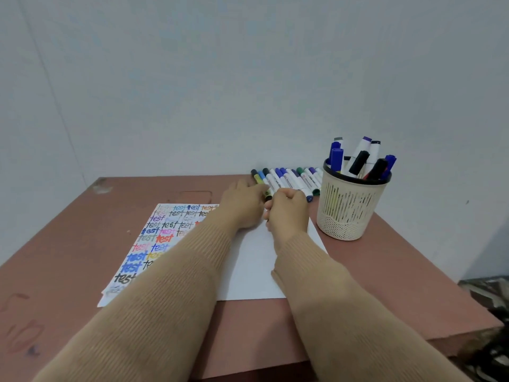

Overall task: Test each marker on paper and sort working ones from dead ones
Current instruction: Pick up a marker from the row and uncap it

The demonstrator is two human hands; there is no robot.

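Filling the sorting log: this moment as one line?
phase: at marker row | left hand: at yellow marker | right hand: curled beside, grip unclear | cup: holds markers | paper: test words

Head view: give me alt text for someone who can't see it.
A person's left hand and right hand meet at the near end of a row of markers on a table. Paper covered in coloured "test" words lies under the arms; a cup of markers stands to the right.

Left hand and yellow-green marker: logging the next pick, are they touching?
Touching. In the head view the left hand has its fingers across the yellow-green marker, whose barrel shows on both sides of them.
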